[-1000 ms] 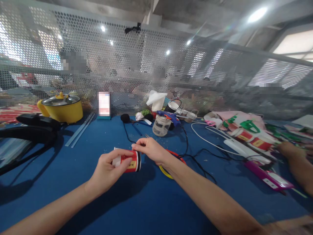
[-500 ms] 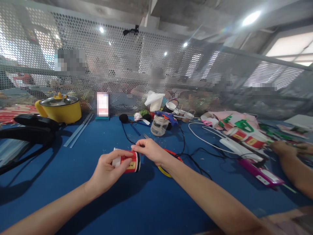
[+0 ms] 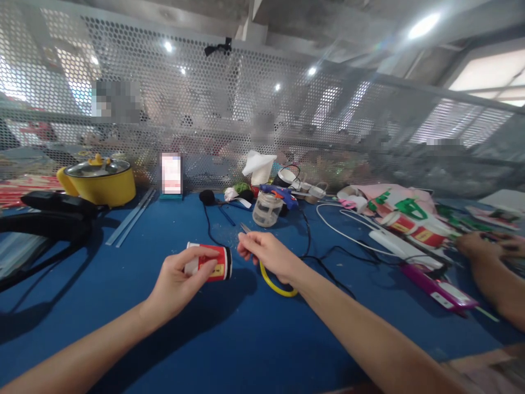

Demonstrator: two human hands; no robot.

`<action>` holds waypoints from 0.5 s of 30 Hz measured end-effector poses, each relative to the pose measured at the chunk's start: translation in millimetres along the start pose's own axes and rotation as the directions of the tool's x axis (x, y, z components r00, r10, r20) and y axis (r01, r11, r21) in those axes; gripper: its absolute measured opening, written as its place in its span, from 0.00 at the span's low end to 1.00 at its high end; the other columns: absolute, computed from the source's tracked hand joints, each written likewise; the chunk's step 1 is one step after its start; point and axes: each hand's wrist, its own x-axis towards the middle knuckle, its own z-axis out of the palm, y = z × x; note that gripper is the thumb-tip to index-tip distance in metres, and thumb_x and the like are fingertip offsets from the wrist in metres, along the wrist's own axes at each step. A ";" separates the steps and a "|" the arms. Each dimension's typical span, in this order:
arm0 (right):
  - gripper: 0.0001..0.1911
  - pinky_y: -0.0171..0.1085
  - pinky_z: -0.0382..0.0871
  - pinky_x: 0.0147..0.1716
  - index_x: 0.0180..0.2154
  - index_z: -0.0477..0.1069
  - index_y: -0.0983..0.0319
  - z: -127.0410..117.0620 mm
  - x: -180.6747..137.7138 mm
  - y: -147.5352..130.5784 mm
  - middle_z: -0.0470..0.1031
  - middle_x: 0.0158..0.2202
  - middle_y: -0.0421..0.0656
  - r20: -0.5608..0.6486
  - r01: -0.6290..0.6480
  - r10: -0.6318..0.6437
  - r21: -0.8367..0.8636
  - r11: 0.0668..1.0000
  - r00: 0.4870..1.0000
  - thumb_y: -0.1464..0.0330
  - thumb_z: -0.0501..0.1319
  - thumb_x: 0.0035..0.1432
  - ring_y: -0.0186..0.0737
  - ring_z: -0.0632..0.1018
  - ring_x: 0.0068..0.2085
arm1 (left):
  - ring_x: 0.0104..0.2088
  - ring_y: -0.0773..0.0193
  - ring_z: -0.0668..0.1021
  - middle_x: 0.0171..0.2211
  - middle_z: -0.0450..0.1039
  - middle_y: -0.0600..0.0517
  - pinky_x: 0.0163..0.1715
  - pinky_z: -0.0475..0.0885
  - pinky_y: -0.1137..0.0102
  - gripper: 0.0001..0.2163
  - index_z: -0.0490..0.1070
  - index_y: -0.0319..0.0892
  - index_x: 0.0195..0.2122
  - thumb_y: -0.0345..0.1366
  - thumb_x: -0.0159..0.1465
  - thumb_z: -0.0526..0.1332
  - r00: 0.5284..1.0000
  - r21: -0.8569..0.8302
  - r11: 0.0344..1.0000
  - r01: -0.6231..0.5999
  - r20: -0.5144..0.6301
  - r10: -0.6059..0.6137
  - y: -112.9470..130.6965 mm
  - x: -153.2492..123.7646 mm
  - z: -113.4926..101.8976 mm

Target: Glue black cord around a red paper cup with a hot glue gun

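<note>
My left hand is wrapped round a small red and white paper cup. The cup lies sideways in my grip, its black-banded end facing right, and a yellow label shows below my fingers. A short gap to the right separates the cup from my right hand, whose thumb and fingertips are pinched together. Whether anything thin is between them I cannot make out. Under that hand, scissors with a yellow handle lie on the blue table; their blade tips poke out beyond my fingers and the middle is hidden.
A clear jar with a blue glue gun on top stands behind. Cables and a purple power strip lie right, near another person's hand. At left are a yellow pot and a black stand; a lit phone stands behind.
My right hand has drawn back from the cup's black-banded end to the right, its fingers still pinched. The cup in my left hand has shifted slightly left and up.
</note>
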 end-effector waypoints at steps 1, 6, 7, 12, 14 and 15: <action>0.21 0.32 0.56 0.21 0.22 0.65 0.64 1.1 -4.2 -0.3 0.66 0.21 0.40 0.062 -0.043 0.038 0.068 0.997 0.997 0.52 0.53 0.50 0.31 0.67 0.24 | 0.24 0.66 0.75 0.25 0.76 0.51 0.23 0.70 0.75 0.06 0.73 0.40 0.30 0.35 0.54 0.58 1.000 -0.008 1.000 0.006 0.015 -0.006 -0.9 -0.5 1.0; 0.19 0.30 0.54 0.20 0.23 0.64 0.64 15.7 -16.7 9.0 0.66 0.19 0.37 0.202 -0.225 0.160 0.360 0.905 0.966 0.54 0.60 0.43 0.29 0.67 0.22 | 0.26 0.65 0.76 0.28 0.77 0.51 0.27 0.72 0.73 0.05 0.72 0.41 0.30 0.34 0.54 0.58 0.993 -0.052 0.998 0.029 0.113 -0.023 -7.0 -5.9 7.7; 0.18 0.30 0.54 0.21 0.23 0.64 0.64 17.8 -17.5 11.3 0.66 0.19 0.37 0.196 -0.243 0.176 0.407 0.880 0.965 0.55 0.61 0.42 0.28 0.66 0.22 | 0.27 0.65 0.76 0.28 0.77 0.51 0.28 0.72 0.73 0.05 0.72 0.41 0.30 0.34 0.55 0.58 0.990 -0.066 0.997 0.043 0.138 -0.034 -7.8 -6.7 8.9; 0.16 0.30 0.54 0.22 0.23 0.63 0.64 16.9 -18.6 17.1 0.67 0.19 0.36 0.138 -0.205 0.157 0.490 0.847 0.978 0.58 0.63 0.41 0.27 0.66 0.22 | 0.30 0.63 0.76 0.33 0.76 0.49 0.31 0.71 0.71 0.11 0.70 0.41 0.38 0.36 0.54 0.59 0.967 -0.113 0.984 0.138 0.229 -0.109 -6.5 -5.5 10.5; 0.16 0.30 0.54 0.23 0.23 0.63 0.64 15.4 -19.5 18.0 0.66 0.19 0.36 0.112 -0.166 0.129 0.460 0.872 0.985 0.58 0.62 0.42 0.27 0.66 0.22 | 0.30 0.63 0.76 0.33 0.75 0.49 0.30 0.71 0.71 0.16 0.67 0.40 0.42 0.38 0.52 0.61 0.955 -0.183 0.953 0.240 0.219 -0.199 -4.8 -2.7 9.7; 0.16 0.30 0.55 0.23 0.23 0.63 0.64 15.5 -20.2 18.5 0.66 0.19 0.36 0.110 -0.150 0.114 0.429 0.891 0.987 0.58 0.62 0.43 0.28 0.67 0.23 | 0.29 0.63 0.76 0.32 0.75 0.50 0.29 0.71 0.71 0.18 0.66 0.40 0.44 0.39 0.52 0.61 0.939 -0.243 0.918 0.314 0.223 -0.262 -4.3 -1.3 9.3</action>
